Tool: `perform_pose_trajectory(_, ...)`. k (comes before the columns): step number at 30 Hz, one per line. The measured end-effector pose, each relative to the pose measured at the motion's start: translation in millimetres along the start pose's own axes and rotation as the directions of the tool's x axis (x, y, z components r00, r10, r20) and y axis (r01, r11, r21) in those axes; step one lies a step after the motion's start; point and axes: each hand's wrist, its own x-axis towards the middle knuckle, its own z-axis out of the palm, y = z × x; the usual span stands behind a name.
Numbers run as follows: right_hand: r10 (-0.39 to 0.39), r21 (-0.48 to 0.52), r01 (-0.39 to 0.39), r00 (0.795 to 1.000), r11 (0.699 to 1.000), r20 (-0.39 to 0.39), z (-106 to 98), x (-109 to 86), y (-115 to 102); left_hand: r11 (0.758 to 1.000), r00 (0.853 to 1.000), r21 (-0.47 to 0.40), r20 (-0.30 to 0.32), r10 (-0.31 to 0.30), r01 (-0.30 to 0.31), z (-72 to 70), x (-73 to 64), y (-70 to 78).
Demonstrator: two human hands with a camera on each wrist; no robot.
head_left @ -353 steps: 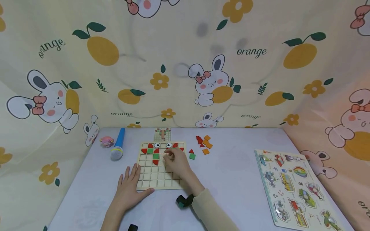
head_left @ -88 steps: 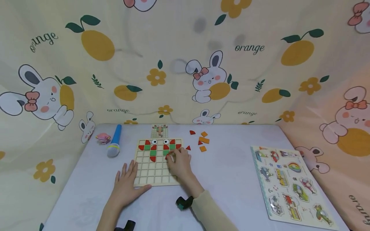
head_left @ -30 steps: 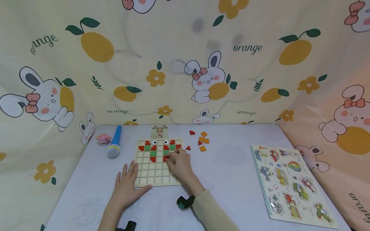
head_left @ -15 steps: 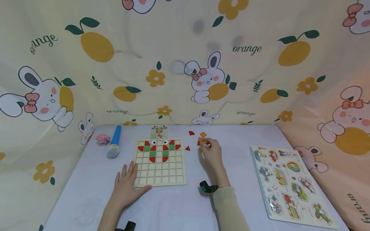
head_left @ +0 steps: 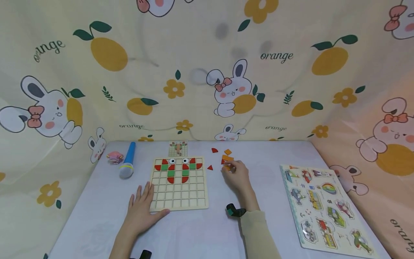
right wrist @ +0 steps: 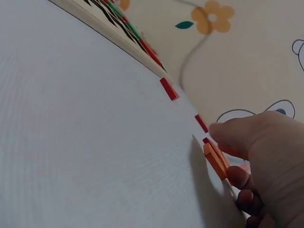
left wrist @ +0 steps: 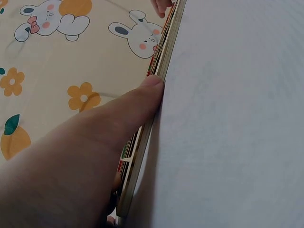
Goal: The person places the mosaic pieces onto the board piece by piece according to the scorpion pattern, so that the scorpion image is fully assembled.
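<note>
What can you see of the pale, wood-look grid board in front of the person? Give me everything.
The pale, square-looking, wood-look grid board lies flat on the white table, with raised strips dividing it into small square cells. Flat red quarter-round pieces, green square pieces and two black-and-white round eye pieces fill some cells in its far part, in a roughly mirrored pattern. The left hand has its thumb against the near edge and fingertips at the left edge.

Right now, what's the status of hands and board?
Left hand touching part-filled gridded board. Right hand at orange piece, grip unclear. Red triangle between right hand and board.
</note>
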Motion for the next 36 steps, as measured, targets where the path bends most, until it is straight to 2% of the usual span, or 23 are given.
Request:
perform_pose_trajectory(4,-0.029,-0.085,0.031,0.999,0.996,0.024,1,-0.6,0,1.0,1.0,0.003,0.003,0.001,-0.001,0.2,-1.2,-0.3)
perform_pose_trajectory(7,-0.049,-0.112,0.052,0.998,0.992,0.033,1,-0.6,0,1.0,1.0,0.0,0.001,0.002,-0.002,-0.1,-1.5,-0.3)
perform_pose_trajectory(11,-0.063,-0.094,0.065,0.998,0.993,0.019,1,1.1,0,1.0,1.0,0.003,-0.002,0.0,0.0,-0.7,-1.4,-0.1)
perform_pose_trajectory(18,0.029,0.002,-0.028,0.995,1.0,-0.092,-1,9.4,7,1.0,1.0,-0.009,-0.006,0.004,-0.004,0.5,-0.4,1.0)
perform_pose_trajectory(21,0.039,-0.01,-0.041,0.993,0.999,-0.112,-3,13.7,9,1.0,1.0,-0.011,-0.012,0.007,-0.007,0.9,-0.7,0.7)
perform_pose_trajectory(27,0.022,-0.095,-0.034,0.993,0.995,-0.119,-6,20.5,12,1.0,1.0,-0.011,-0.003,0.012,-0.012,-0.1,0.5,2.2)
perform_pose_trajectory(33,-0.017,-0.1,0.004,0.991,0.995,-0.132,-7,21.2,13,1.0,1.0,-0.005,0.021,0.004,-0.004,-0.5,2.3,1.0)
perform_pose_trajectory(36,-0.025,-0.109,0.011,0.991,0.994,-0.131,1,18.0,13,1.0,1.0,-0.01,0.02,-0.004,0.004,0.1,-2.4,-3.3)
